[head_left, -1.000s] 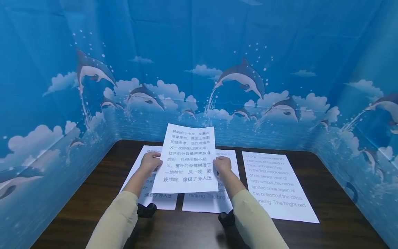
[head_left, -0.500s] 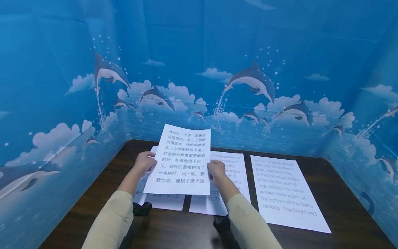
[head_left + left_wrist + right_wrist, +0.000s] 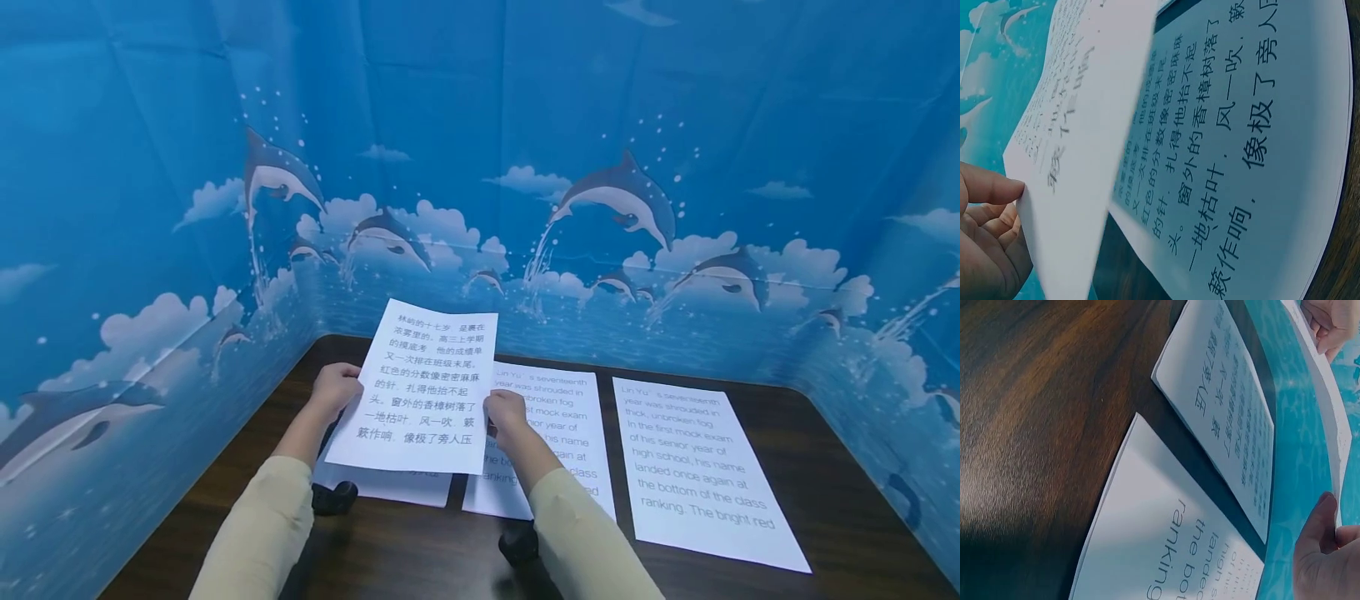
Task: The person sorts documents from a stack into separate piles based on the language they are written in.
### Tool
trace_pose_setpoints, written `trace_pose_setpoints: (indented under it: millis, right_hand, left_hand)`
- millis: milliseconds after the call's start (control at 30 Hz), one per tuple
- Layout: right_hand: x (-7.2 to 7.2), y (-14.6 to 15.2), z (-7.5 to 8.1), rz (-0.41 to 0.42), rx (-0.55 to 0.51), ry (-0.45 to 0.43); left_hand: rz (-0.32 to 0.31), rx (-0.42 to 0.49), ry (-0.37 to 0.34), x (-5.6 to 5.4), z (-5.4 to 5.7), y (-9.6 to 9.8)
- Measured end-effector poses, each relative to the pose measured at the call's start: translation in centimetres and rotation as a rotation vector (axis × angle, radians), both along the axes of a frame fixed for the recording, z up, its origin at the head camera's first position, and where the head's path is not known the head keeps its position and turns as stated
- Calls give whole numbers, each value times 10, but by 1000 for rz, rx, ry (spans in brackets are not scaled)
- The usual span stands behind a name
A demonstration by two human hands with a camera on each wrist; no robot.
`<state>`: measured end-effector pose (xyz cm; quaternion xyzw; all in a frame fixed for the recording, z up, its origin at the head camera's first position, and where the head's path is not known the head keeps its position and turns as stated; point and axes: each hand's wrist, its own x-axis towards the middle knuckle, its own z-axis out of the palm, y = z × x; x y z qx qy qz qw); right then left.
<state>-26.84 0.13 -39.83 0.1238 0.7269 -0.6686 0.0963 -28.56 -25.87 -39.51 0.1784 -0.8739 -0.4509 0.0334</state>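
Both hands hold up one white sheet of paper (image 3: 420, 387) printed with Chinese text, raised above the table and tilted toward the head camera. My left hand (image 3: 335, 388) pinches its left edge, the thumb in front in the left wrist view. At the right edge, my right hand (image 3: 507, 410) pinches the sheet between thumb and curled fingers. Beneath it lies a paper stack (image 3: 1210, 162) with the same Chinese text, mostly covered by the raised sheet in the head view. Beside that lies a stack of English-printed paper (image 3: 558, 433), partly hidden by the right hand and forearm.
Another English-printed sheet (image 3: 697, 467) lies at the right on the dark wooden table (image 3: 420, 550). A blue curtain (image 3: 450, 108) with dolphins and clouds encloses the table's back and sides. A black wrist device (image 3: 333, 497) shows at the left sleeve.
The held sheet and both hands have shifted left relative to the papers on the table, uncovering more of the middle English stack. The head view has turned slightly left.
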Motion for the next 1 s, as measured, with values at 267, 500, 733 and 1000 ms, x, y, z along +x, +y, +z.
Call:
trace_pose_setpoints:
  millis: [267, 500, 733, 1000]
  right_hand:
    - [1, -8, -3, 40, -32, -24]
    - [1, -13, -10, 55, -55, -46]
    - [3, -18, -20, 111, -75, -71]
    - [4, -24, -26, 156, -106, -93]
  left_hand:
    - [15, 30, -10, 15, 21, 2]
    - [32, 26, -36, 13, 14, -3]
    - [40, -34, -56, 14, 10, -5]
    - [36, -94, -43, 14, 3, -8]
